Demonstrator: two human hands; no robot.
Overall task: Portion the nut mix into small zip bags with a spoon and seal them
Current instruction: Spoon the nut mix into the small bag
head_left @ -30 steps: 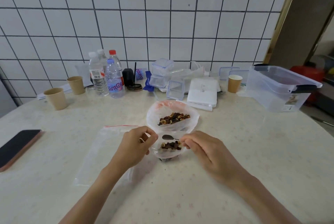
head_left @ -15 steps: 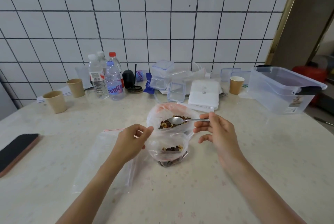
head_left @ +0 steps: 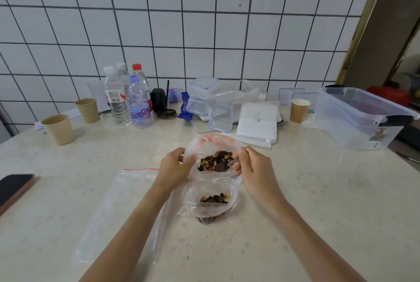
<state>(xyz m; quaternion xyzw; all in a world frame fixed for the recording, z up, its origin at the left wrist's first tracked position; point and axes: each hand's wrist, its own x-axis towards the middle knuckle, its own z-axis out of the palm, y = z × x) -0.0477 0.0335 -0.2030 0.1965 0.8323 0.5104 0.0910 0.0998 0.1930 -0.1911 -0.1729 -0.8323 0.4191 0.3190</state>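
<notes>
Your left hand [head_left: 175,165] has left the small bag [head_left: 210,200] and now grips the near rim of the big bag [head_left: 211,143], fingers curled on the plastic. Your right hand [head_left: 252,165], half a second ago above the mix, now pinches the spoon [head_left: 231,163] with its bowl down in the nut mix [head_left: 216,160] between your fingers. The small bag, part filled and unsealed, sits on the desk [head_left: 318,190] just behind both hands: another scoop is being loaded
</notes>
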